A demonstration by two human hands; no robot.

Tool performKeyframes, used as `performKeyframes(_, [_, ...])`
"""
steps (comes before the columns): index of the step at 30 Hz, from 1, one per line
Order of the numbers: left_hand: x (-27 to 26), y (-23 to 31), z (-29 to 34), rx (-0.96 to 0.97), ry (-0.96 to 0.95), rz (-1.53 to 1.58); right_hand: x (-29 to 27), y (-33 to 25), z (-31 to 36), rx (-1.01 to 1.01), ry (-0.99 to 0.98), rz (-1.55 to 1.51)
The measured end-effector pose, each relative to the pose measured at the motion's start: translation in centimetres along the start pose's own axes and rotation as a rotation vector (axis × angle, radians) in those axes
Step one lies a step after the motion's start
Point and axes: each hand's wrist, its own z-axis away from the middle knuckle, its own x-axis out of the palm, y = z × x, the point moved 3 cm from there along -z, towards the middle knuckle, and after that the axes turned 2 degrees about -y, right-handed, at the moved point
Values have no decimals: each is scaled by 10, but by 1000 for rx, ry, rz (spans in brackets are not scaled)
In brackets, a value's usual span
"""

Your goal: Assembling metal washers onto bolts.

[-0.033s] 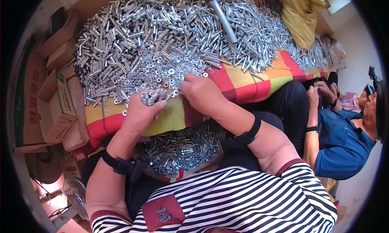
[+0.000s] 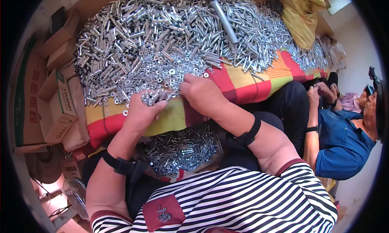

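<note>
My left hand is closed around a small bunch of shiny metal bolts, their ends showing above the thumb. Just to its right, my right hand has its fingers pinched together at the near edge of the heap. Whatever lies between those fingertips is hidden. Loose washers and nuts spread right behind both hands. Beyond them rises a large heap of metal sleeves. Under my wrists runs a checkered cloth in red, yellow and green.
A grey metal tube lies on the heap. Below the cloth edge sits a container of bolts. Cardboard boxes stand at left, a yellow bag at far right. A co-worker in a blue shirt sits at right.
</note>
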Motion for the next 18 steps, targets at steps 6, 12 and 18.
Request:
performKeyframes(6, [-7, -6, 1, -33, 61, 46, -3, -8, -10, 27, -109, 210])
performKeyframes(12, [-9, -2, 2, -93, 85, 189, 0, -8, -10, 2, -59, 246])
performKeyframes(18, [-4, -4, 0, -82, 88, 183, 1, 3, -10, 84, -20, 178])
